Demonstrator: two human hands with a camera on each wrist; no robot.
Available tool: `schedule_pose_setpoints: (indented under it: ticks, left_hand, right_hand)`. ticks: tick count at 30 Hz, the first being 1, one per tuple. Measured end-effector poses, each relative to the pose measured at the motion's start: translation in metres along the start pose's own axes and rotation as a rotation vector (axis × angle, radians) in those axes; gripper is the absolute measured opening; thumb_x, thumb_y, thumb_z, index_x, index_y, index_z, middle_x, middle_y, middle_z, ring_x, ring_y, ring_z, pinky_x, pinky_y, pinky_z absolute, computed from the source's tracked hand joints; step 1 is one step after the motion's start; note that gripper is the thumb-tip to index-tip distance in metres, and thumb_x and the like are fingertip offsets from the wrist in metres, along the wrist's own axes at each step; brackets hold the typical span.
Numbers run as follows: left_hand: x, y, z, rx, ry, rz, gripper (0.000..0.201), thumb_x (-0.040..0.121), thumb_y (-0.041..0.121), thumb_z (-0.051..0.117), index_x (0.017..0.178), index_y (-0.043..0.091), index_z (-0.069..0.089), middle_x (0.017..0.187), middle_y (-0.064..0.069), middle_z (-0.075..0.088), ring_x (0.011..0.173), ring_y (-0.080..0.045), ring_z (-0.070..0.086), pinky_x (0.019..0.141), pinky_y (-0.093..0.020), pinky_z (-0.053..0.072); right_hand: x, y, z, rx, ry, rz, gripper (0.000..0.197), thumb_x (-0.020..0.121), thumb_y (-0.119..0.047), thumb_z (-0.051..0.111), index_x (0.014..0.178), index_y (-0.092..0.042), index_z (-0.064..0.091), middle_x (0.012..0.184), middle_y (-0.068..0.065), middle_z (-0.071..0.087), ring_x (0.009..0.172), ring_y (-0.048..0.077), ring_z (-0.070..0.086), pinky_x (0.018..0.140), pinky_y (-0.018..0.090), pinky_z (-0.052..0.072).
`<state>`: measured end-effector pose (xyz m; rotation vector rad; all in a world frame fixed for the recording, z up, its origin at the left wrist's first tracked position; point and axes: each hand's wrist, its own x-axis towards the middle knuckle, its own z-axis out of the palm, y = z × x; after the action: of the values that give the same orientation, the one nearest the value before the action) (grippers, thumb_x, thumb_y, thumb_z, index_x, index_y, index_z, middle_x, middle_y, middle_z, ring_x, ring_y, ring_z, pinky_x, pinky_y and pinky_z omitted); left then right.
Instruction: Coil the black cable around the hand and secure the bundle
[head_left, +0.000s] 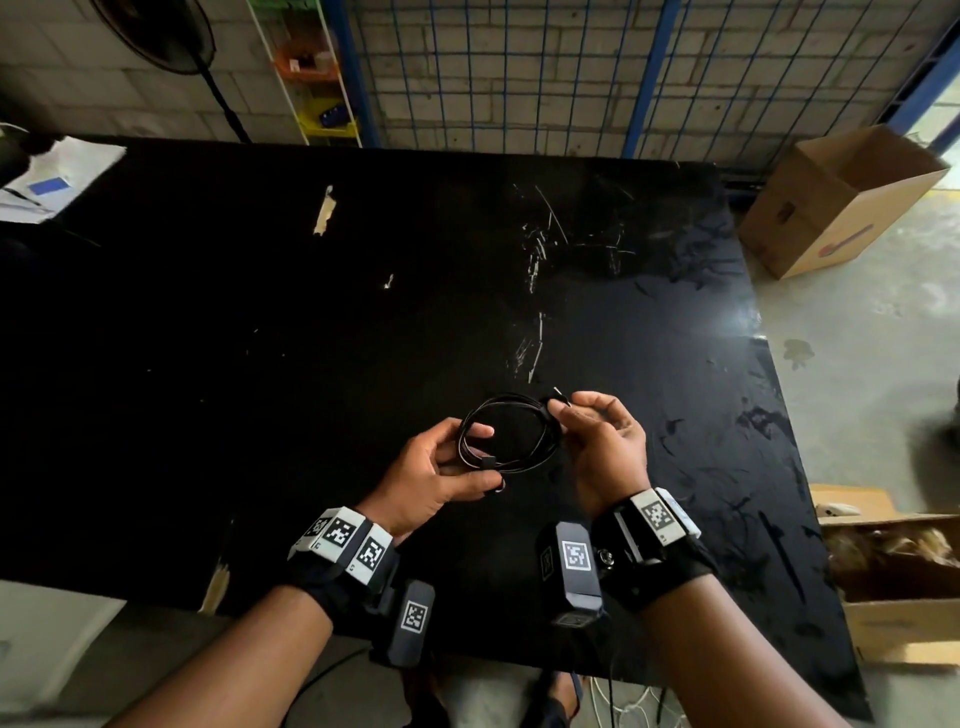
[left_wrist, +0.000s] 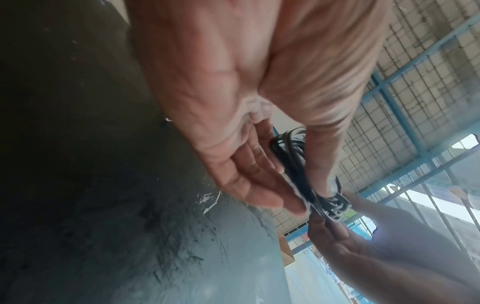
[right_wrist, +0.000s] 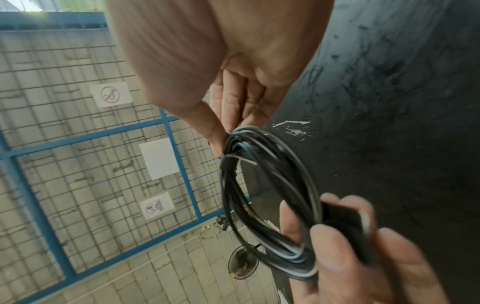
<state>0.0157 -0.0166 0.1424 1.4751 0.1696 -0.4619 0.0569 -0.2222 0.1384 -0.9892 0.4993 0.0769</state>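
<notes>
Cable (head_left: 506, 435) already wound into a round coil, held in the air just above the black table (head_left: 260, 312), between both hands. Left hand (head_left: 436, 475) pinching the near side of the coil, a plug (right_wrist: 342, 214) trapped under thumb and fingers. Right hand (head_left: 602, 441) pinching the far side, thumb and forefinger closed on the strands where a short end sticks out past the knuckles. No tie or wrap visible round the bundle, so probably not yet secured. Likely trouble: loops springing apart the instant either pinch loosens, since only two small pinches hold several stiff turns. Loose end slipping free while being passed round the coil, undoing the outer turn. Plug snagging inside the loops. Coil dropping to the table and sprawling if both pinches shift together
</notes>
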Motion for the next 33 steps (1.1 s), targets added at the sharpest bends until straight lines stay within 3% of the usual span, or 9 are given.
schedule_pose_setpoints:
  ticks: [3,6,10,13,17,21,26,30,33]
  left_hand:
    - [0.008,-0.006,-0.002,-0.014,0.053,0.021,0.047,0.079,-0.012,0.078,0.119,0.008,0.064,0.122,-0.026,0.070,0.103,-0.028,0.073,0.087,-0.036,0.062]
    - [0.016,-0.009,-0.015,0.103,0.084,0.057,0.045,0.080,-0.010,0.079,0.119,0.009,0.067,0.109,-0.021,0.076,0.095,-0.026,0.073,0.087,-0.031,0.060]
    - [0.037,-0.013,-0.030,0.330,0.097,0.096,0.041,0.078,-0.002,0.084,0.113,0.017,0.071,0.094,-0.008,0.080,0.085,-0.009,0.072,0.086,-0.023,0.057]
    - [0.056,-0.024,-0.033,0.301,0.134,0.038,0.044,0.078,-0.002,0.084,0.115,0.019,0.070,0.095,-0.022,0.077,0.084,-0.018,0.072,0.081,-0.028,0.058]
    - [0.084,-0.043,-0.031,0.199,0.270,-0.053,0.037,0.082,-0.001,0.081,0.114,0.015,0.071,0.095,-0.019,0.079,0.084,-0.020,0.077,0.073,-0.029,0.058]
    - [0.116,-0.068,-0.025,0.186,0.325,-0.160,0.028,0.086,0.000,0.078,0.112,0.008,0.071,0.099,-0.018,0.077,0.080,-0.018,0.075,0.068,-0.022,0.057]
    - [0.151,-0.094,-0.015,0.220,0.387,-0.253,0.023,0.087,-0.005,0.075,0.108,0.002,0.071,0.094,-0.016,0.073,0.074,-0.017,0.069,0.053,-0.010,0.050]
    - [0.172,-0.110,-0.014,0.259,0.389,-0.267,0.025,0.083,-0.005,0.077,0.091,0.019,0.073,0.089,-0.008,0.074,0.085,-0.022,0.070,0.065,-0.022,0.053]
    - [0.177,-0.109,-0.013,0.372,0.416,-0.254,0.024,0.084,0.008,0.080,0.097,0.028,0.075,0.098,0.005,0.073,0.095,-0.016,0.070,0.079,-0.028,0.056]
  right_hand:
    - [0.004,0.004,-0.007,-0.039,0.008,0.015,0.026,0.084,0.012,0.075,0.100,-0.007,0.068,0.066,0.001,0.072,0.064,0.016,0.068,0.069,0.028,0.058]
    - [0.010,0.002,-0.018,-0.262,-0.002,-0.052,0.027,0.083,0.012,0.076,0.102,-0.006,0.070,0.068,0.001,0.074,0.064,0.013,0.070,0.064,0.025,0.060]
    - [0.023,0.007,-0.032,-0.535,0.022,-0.104,0.028,0.080,0.009,0.082,0.101,-0.005,0.071,0.073,0.002,0.073,0.068,0.014,0.071,0.075,0.033,0.060]
    - [0.038,0.014,-0.038,-0.645,0.047,-0.096,0.027,0.078,0.003,0.085,0.097,-0.012,0.074,0.073,0.001,0.076,0.070,0.014,0.073,0.076,0.033,0.061]
    - [0.066,0.022,-0.044,-0.864,0.032,-0.070,0.024,0.078,0.000,0.086,0.085,-0.020,0.075,0.071,-0.003,0.074,0.058,-0.003,0.066,0.063,0.012,0.054]
    - [0.099,0.041,-0.053,-1.012,0.045,0.011,0.027,0.076,-0.001,0.085,0.077,-0.024,0.073,0.074,0.001,0.076,0.065,0.013,0.070,0.077,0.035,0.065]
    - [0.128,0.062,-0.065,-1.106,0.110,0.101,0.026,0.079,-0.005,0.082,0.071,-0.027,0.071,0.081,-0.001,0.079,0.071,0.015,0.071,0.082,0.028,0.061]
    - [0.147,0.070,-0.070,-1.106,0.160,0.141,0.021,0.081,-0.006,0.078,0.075,-0.026,0.074,0.089,0.001,0.082,0.088,0.019,0.077,0.090,0.029,0.060]
    - [0.150,0.066,-0.072,-1.121,0.138,0.145,0.018,0.083,-0.008,0.075,0.089,-0.024,0.079,0.094,-0.003,0.080,0.096,0.015,0.074,0.092,0.020,0.053]
